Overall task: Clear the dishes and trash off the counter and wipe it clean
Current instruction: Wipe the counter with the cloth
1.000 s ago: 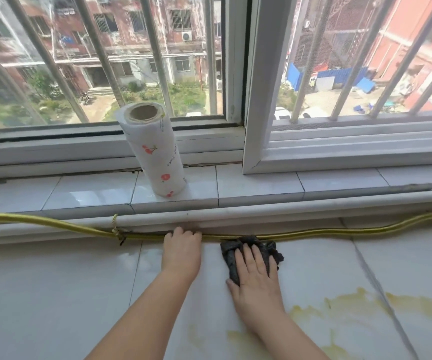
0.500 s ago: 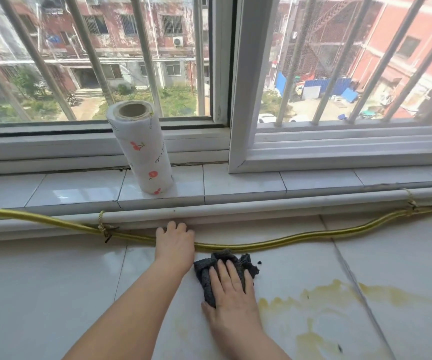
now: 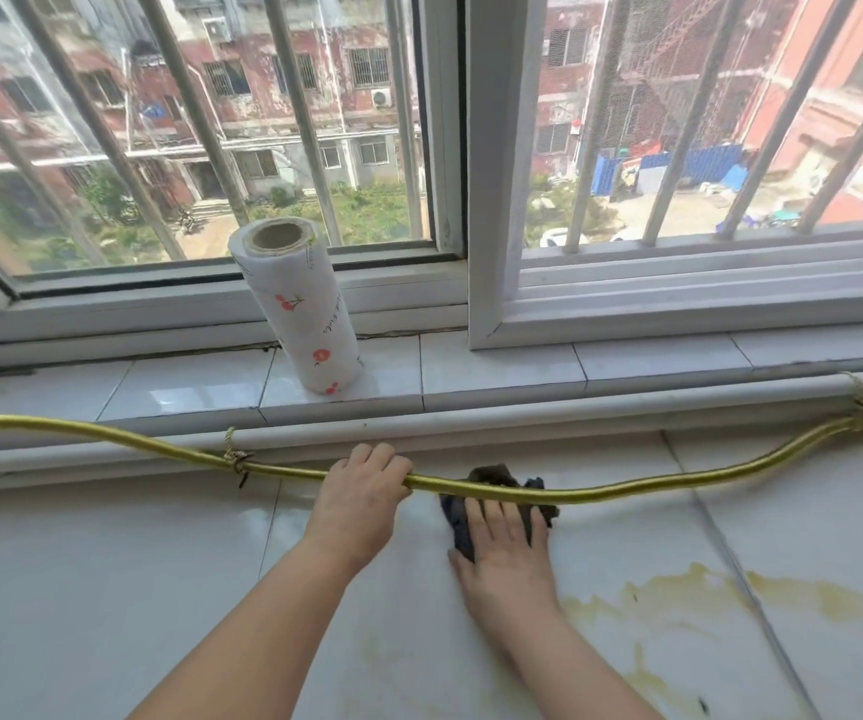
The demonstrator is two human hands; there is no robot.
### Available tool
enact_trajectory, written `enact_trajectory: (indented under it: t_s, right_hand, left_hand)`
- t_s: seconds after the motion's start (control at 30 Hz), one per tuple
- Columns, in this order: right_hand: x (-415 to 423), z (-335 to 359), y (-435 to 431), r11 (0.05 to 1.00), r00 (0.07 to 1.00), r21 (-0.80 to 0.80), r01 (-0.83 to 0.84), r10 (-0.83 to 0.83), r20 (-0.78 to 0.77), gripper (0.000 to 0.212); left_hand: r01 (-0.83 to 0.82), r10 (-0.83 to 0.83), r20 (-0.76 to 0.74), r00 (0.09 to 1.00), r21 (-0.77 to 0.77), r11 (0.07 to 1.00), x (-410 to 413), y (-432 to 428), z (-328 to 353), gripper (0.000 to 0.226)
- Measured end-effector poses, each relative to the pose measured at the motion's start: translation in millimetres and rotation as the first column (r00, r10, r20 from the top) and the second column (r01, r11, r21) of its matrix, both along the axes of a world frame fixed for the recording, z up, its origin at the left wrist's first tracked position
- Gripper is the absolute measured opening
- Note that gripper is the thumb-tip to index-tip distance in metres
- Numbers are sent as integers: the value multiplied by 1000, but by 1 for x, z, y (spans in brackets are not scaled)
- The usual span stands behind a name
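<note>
My left hand (image 3: 359, 493) grips a yellow hose (image 3: 627, 488) and holds it lifted off the white tiled counter (image 3: 107, 589). Just right of it, my right hand (image 3: 505, 550) lies flat with fingers spread, pressing a dark cloth (image 3: 497, 478) onto the counter beneath the raised hose. The cloth shows past my fingertips; the hose crosses in front of it. Yellow-brown stains (image 3: 679, 595) mark the counter to the right of my right hand and toward the near edge.
A paper towel roll (image 3: 297, 314) with red fruit prints stands on the tiled window sill (image 3: 497, 366) behind the hose. String ties (image 3: 234, 457) fasten the hose to a white pipe (image 3: 549, 415) along the counter's back. Barred windows rise behind.
My left hand has closed around the hose and lifted it off the counter. My right hand has slid the cloth back toward the wall, under the hose.
</note>
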State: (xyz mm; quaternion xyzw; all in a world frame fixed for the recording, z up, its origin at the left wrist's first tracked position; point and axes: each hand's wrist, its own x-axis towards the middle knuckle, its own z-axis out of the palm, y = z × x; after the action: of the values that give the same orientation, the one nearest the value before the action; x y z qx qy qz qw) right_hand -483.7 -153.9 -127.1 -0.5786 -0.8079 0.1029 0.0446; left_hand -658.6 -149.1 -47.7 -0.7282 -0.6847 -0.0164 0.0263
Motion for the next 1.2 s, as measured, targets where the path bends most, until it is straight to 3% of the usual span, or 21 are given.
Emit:
enact_trajectory:
  t_s: [0.1, 0.2, 0.33, 0.4, 0.47, 0.57, 0.73, 0.87, 1.0, 1.13, 1.2]
  right_hand:
    - [34, 13, 15, 979, 976, -26, 202, -198, 93, 61]
    - [29, 18, 14, 967, 968, -87, 238, -229, 103, 65]
    - [-38, 17, -6, 994, 997, -92, -62, 57, -57, 64]
    - [-66, 28, -5, 970, 979, -131, -204, 198, -58, 64]
    - [-77, 25, 10, 967, 973, -106, -231, 233, 3, 64]
    - [-74, 15, 35, 984, 985, -35, -172, 172, 10, 70]
    - [-50, 10, 46, 993, 997, -87, -81, 82, 11, 91]
    - [-7, 20, 50, 985, 988, -83, 150, -147, 37, 64]
    - [40, 20, 42, 952, 948, -17, 306, -304, 92, 64]
    - [50, 22, 17, 958, 958, -103, 268, -254, 133, 74]
    - [43, 20, 3, 974, 977, -124, 188, -173, 125, 67]
  left_hand:
    - [-11, 4, 105, 994, 68, 998, -3, 0, 8, 20]
    - [-32, 6, 182, 983, 140, 990, -2, 4, 18, 27]
    - [-18, -10, 202, 979, 133, 991, -2, 5, 20, 27]
    - [-19, -1, 174, 985, 115, 993, -1, 4, 16, 27]
    - [-19, 8, 131, 991, 84, 996, -1, 5, 16, 24]
    - [-28, 11, 146, 989, 115, 993, -5, 10, 9, 20]
    - [-40, 30, 106, 994, 99, 994, -8, 14, 4, 22]
    - [-79, 76, 102, 992, 22, 997, -6, 14, -9, 16]
    - [-124, 124, 77, 989, -2, 992, -2, 21, -18, 15]
    - [-150, 147, 112, 983, 12, 989, -1, 28, -20, 24]
    - [-160, 159, 77, 984, 7, 987, 0, 29, -21, 27]
